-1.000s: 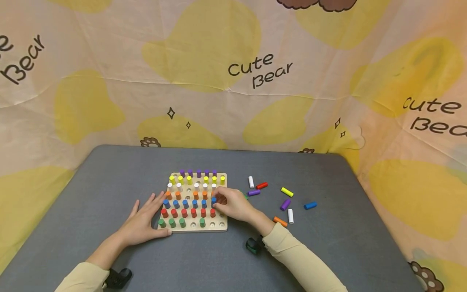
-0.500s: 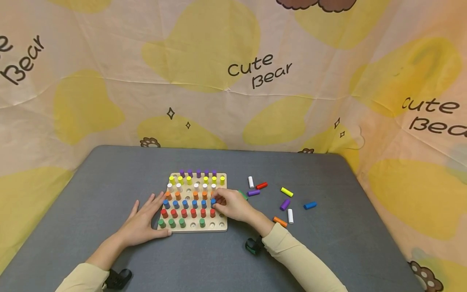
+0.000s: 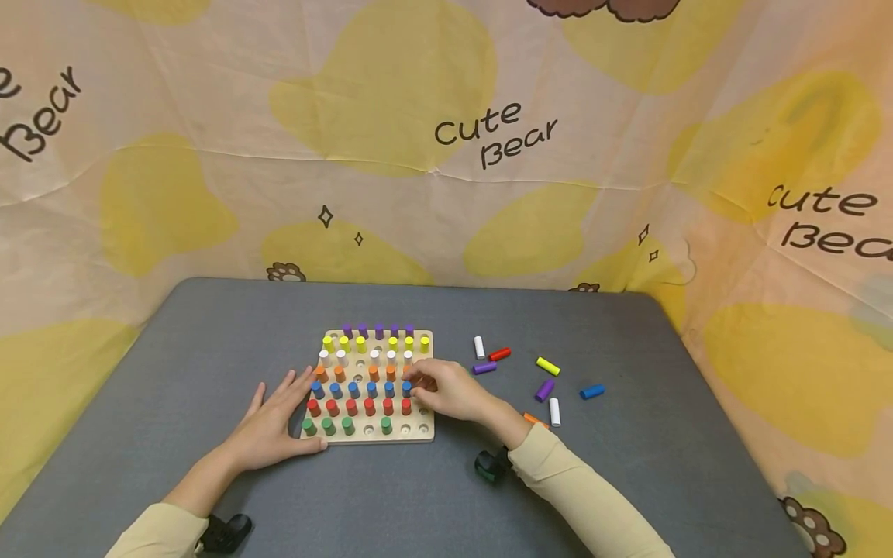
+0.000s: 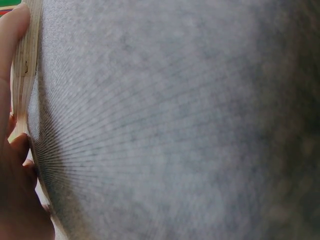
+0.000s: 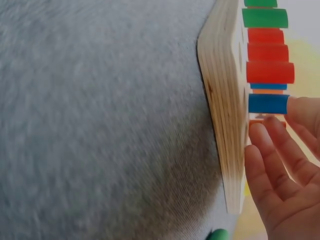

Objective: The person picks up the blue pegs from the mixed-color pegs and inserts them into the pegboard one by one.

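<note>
A pale wooden pegboard (image 3: pixel 357 439) lies on the table with upright pegs in colour rows: purple, yellow, white, orange, blue, red and green from back to front. My left hand (image 3: pixel 270 425) rests with spread fingers along its left edge, the thumb (image 4: pixel 17 22) at the near corner. At the right end of the blue row stands a blue peg (image 5: pixel 268 103). My right hand (image 3: pixel 449 393) is beside that peg, its thumb tip at the peg's top and its other fingers loosely extended over the board's right side. The right hand covers part of the orange row.
Loose pegs lie right of the board: white (image 3: pixel 478 347), red (image 3: pixel 499 354), purple (image 3: pixel 484 368), yellow (image 3: pixel 547 366), blue (image 3: pixel 592 392) and others. An orange peg (image 3: pixel 534 420) is partly behind the right sleeve. A green peg (image 5: pixel 218 234) shows in the right wrist view.
The right hand's fingers have loosened from the blue peg and the hand has shifted slightly right, now covering the loose green peg in the head view. The left hand has stayed put.
</note>
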Demonstrator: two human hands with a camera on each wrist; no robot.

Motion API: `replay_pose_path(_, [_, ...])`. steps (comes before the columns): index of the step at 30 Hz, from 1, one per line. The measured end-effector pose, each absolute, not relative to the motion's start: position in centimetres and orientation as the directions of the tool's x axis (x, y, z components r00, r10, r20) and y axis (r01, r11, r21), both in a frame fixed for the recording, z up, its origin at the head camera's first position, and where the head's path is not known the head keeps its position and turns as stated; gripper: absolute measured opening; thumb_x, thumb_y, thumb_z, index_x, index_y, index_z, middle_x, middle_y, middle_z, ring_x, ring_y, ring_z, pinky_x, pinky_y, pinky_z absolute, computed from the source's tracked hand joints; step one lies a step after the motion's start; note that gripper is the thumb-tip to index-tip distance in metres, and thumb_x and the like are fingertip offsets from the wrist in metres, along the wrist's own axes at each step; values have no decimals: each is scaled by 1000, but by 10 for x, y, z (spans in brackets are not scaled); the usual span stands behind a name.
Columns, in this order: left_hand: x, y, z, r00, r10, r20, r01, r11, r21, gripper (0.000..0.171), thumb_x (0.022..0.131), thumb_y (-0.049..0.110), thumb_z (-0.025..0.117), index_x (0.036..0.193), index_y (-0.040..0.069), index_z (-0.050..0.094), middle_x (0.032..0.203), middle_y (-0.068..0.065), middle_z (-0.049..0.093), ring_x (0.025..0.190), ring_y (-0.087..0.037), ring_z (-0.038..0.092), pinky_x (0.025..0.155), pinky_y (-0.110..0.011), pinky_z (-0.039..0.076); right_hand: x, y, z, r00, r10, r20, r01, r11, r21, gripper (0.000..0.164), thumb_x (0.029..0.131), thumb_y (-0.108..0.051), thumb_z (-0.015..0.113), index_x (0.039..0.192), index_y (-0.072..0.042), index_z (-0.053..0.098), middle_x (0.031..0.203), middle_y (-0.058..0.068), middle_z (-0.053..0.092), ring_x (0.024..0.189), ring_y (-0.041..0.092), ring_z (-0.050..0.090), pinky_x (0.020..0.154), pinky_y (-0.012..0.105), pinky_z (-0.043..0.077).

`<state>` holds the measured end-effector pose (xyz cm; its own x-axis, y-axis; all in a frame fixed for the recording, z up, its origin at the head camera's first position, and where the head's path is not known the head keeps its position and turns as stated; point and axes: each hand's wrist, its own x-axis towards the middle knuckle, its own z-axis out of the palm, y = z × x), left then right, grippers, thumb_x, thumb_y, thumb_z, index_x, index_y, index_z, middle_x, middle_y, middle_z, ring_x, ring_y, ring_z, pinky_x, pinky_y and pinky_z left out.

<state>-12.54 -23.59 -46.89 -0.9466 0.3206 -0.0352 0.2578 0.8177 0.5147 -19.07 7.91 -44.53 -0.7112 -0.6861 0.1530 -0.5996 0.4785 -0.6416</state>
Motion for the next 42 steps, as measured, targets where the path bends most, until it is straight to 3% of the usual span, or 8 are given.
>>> replay_pose_path(20, [-126,-236,-469,-945,325,-30,265,817,512,109,66,65,68,148,12,21,153,-12,19,139,-39,12,105,-63,-7,-196,124,-426,-718,-660,221,-628,478,-614,21,87,-13,63,107,-7,63,102,3,65,84,6,59,76,28,52])
replay_pose_path(31, [-127,-236,-471,-946,323,-32,263,820,509,109,65,66,68,148,13,21,153,-12,20,139,-39,12,105,-63,-7,-198,169,-424,-762,-604,232,-593,509,-624,24,85,-11,65,109,-8,62,100,5,65,86,7,59,76,33,53])
replay_pose_path(42, [-126,-235,-469,-946,323,-23,268,819,507,109,65,66,68,148,13,21,153,-12,20,139,-39,13,105,-63,-6,-195,214,-423,-821,-532,208,-520,544,-658,28,85,-10,65,113,-7,62,108,9,63,95,20,60,78,41,52])
